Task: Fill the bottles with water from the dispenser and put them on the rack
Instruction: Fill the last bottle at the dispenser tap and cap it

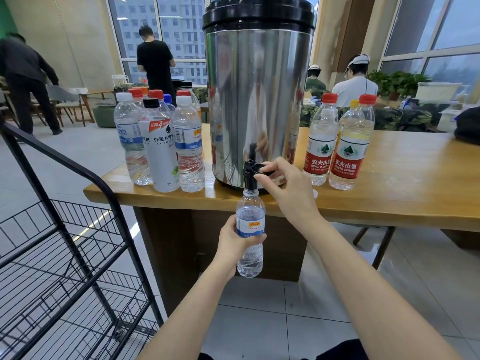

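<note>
**Filling step: bottle at the tap**

Uncapped bottle point(250, 229) is upright, its mouth just under the spout of the dispenser point(257, 100), below the table point(389, 183) edge. Left hand point(232, 241) wraps its fingers round the label. Right hand point(285, 188) pinches the tap lever point(261, 168) between thumb and forefinger, forearm reaching in from near right. Fill level unclear. Judgement: next comes closing the tap, capping, then moving the bottle to the rack point(65, 255), near left.

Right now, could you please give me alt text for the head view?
The left hand holds an uncapped bottle under the tap of a steel dispenser while the right hand pinches its lever. Capped bottles stand on the table either side; a wire rack stands at left.
</note>
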The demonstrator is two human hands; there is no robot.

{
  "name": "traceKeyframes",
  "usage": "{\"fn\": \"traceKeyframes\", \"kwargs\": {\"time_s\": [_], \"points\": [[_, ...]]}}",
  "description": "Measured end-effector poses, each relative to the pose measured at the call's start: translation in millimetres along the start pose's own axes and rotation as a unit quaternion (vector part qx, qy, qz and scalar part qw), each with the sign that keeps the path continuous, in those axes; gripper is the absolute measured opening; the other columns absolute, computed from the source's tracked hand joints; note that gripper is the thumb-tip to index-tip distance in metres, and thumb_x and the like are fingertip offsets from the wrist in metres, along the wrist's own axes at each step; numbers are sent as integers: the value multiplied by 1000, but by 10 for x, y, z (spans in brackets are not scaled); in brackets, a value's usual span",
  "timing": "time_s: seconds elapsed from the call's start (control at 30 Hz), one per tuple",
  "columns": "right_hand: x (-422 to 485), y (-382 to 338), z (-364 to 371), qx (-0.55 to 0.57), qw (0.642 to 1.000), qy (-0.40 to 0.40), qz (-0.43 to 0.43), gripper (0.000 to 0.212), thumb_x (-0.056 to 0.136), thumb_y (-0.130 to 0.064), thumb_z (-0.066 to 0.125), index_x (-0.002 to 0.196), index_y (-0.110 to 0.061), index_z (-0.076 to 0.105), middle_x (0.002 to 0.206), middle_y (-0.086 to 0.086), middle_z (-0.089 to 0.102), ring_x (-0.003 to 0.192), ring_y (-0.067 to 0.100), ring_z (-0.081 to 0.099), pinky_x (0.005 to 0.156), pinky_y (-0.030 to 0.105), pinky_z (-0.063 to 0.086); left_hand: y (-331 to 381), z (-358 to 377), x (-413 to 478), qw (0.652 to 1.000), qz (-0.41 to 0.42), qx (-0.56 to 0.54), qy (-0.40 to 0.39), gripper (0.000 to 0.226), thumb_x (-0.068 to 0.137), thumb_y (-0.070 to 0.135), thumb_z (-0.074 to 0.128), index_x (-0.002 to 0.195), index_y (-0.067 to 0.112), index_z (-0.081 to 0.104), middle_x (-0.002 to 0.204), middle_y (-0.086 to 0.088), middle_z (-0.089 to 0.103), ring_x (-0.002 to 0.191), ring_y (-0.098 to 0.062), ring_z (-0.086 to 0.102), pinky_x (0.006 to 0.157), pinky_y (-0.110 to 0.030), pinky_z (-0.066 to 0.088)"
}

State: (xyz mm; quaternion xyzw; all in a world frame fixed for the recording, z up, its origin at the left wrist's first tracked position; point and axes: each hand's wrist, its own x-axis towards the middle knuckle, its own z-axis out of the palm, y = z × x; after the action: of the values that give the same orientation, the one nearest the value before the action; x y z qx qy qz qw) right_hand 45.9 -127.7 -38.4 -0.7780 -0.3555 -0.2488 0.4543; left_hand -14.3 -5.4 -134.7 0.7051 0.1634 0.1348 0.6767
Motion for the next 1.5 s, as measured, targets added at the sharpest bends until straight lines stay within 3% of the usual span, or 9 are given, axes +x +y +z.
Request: {"fn": "traceKeyframes", "kwargs": {"time_s": [0.2, 0.4, 0.53, 1.5], "points": [[-1, 3, -5, 4, 1000, -1, 1, 21, 89, -43, 61, 98, -23, 61, 98, -7, 66, 88, 10, 60, 74, 43, 54, 0, -4, -3, 1000, 0, 0, 0, 59, 72, 7, 84, 118, 27, 53, 112, 10, 63, 97, -5, 59, 79, -19, 47], [0, 6, -6, 9, 1000, -1, -1, 23, 89, -44, 60, 98, -23, 61, 97, -7, 65, 87, 11, 60, 73, 44, 54, 11, 3, -4, 1000, -10, 2, 3, 63, 72, 6, 84, 126, 20, 54, 121, 3, 64, 112, -14, 59, 95, -32, 48], [-2, 14, -1, 8, 1000, 0, -1, 23, 89, -45, 60, 98, -24, 61, 96, -8, 65, 87, 11, 60, 73, 44, 53, 7, 8, -6, 1000, -11, 6, 7, 64, 72, 6, 84, 126, 21, 54, 121, 3, 64, 114, -14, 59, 97, -34, 48], [1, 15, 3, 5, 1000, -2, 4, 24, 89, -47, 58, 98, -25, 60, 98, -7, 65, 87, 10, 60, 74, 44, 54, 50, 6, -29, 1000, -9, 12, 7, 63, 72, 5, 83, 126, 19, 53, 122, 1, 63, 107, -11, 57, 88, -26, 46]]}}
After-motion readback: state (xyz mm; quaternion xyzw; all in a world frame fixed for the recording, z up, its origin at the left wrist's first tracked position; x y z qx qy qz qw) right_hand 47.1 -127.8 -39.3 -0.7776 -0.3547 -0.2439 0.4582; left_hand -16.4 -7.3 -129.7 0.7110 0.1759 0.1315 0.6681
